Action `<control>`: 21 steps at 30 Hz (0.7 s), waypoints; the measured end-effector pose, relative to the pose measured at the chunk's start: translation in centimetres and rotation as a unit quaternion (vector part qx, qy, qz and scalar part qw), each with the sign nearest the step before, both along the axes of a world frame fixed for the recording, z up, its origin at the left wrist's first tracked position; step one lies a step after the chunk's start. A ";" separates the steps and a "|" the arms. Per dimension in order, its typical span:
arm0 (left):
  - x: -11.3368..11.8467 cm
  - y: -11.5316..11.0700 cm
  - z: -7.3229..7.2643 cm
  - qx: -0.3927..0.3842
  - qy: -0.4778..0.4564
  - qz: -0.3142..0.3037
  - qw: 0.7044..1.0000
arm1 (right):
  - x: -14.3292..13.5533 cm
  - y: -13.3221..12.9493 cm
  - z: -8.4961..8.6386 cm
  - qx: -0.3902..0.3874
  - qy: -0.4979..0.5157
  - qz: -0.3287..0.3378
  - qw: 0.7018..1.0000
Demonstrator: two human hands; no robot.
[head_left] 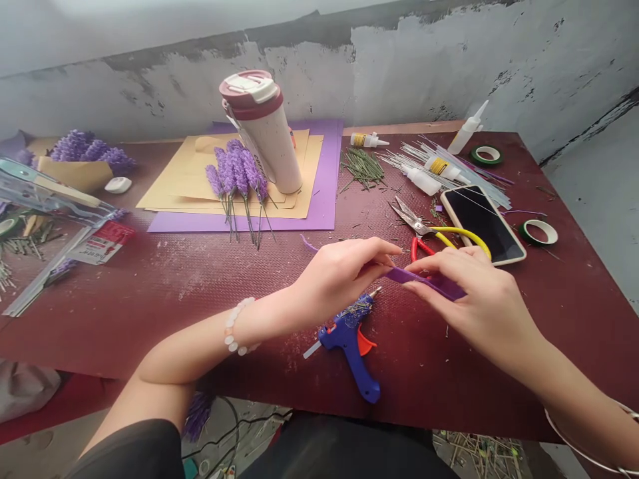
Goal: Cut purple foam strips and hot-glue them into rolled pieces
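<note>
A flat purple strip point(439, 286) is stretched between my two hands above the table. My left hand point(344, 269) pinches its left part between thumb and fingers; a thin purple end pokes out behind that hand. On the other side, my right hand point(474, 283) grips the wider part of the strip. A blue hot glue gun point(349, 346) with an orange trigger lies below my hands, bits of stem stuck near its nozzle. Pliers point(419, 229) with red and yellow handles lie just beyond my right hand, partly hidden by it, beside a phone point(482, 223).
Purple lavender stems point(237, 176) lie on tan and purple sheets point(324, 206) with a tumbler point(269, 140). Cut green stems point(364, 166), glue bottles point(466, 130), thin wires and green tape rolls point(539, 231) sit at right. A clear stand point(54, 193) occupies the left.
</note>
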State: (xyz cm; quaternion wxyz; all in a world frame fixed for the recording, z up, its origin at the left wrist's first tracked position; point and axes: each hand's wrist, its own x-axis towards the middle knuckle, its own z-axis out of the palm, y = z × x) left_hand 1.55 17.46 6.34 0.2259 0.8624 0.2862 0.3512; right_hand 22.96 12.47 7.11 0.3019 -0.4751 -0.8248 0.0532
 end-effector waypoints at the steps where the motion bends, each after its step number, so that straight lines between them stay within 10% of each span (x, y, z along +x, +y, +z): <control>1: 0.0 0.0 0.0 -0.011 0.000 -0.003 1.000 | -0.1 0.0 0.0 0.000 0.007 0.000 1.000; 9: -0.1 0.0 0.4 -0.052 0.005 -0.017 0.999 | -0.3 -0.5 0.2 -0.040 0.084 -0.048 0.994; 16: -0.6 0.4 1.3 -0.156 0.019 0.014 0.987 | 0.1 0.1 0.7 -0.107 0.360 -0.200 0.905; 21: -0.4 0.7 0.6 -0.188 0.022 0.013 0.982 | 0.6 0.2 1.2 -0.101 0.350 -0.190 0.912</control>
